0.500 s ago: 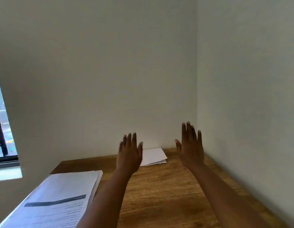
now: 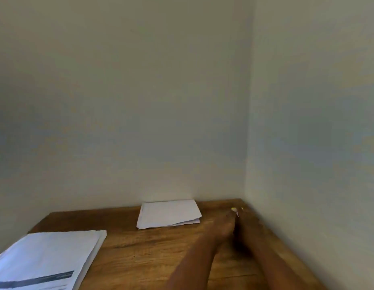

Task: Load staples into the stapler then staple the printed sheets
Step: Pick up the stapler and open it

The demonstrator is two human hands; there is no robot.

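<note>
Both hands are brought together at the desk's (image 2: 140, 254) far right corner: left hand (image 2: 222, 227), right hand (image 2: 245, 223), a small yellow-tipped thing (image 2: 236, 210) just beyond them; finger state cannot be told, blurred.

The one camera is sitting on my head, looking forward and only slightly down, so most of what it is taking in is the two walls (image 2: 140, 101) meeting in the corner. The wooden table (image 2: 152, 254) is filling just the bottom strip. My forearms are reaching in from the lower edge toward that corner, blurred. The far papers (image 2: 169, 214) are lying well off, and the stack of printed sheets (image 2: 47, 258) is running off the lower left edge, nearest the lens.
</note>
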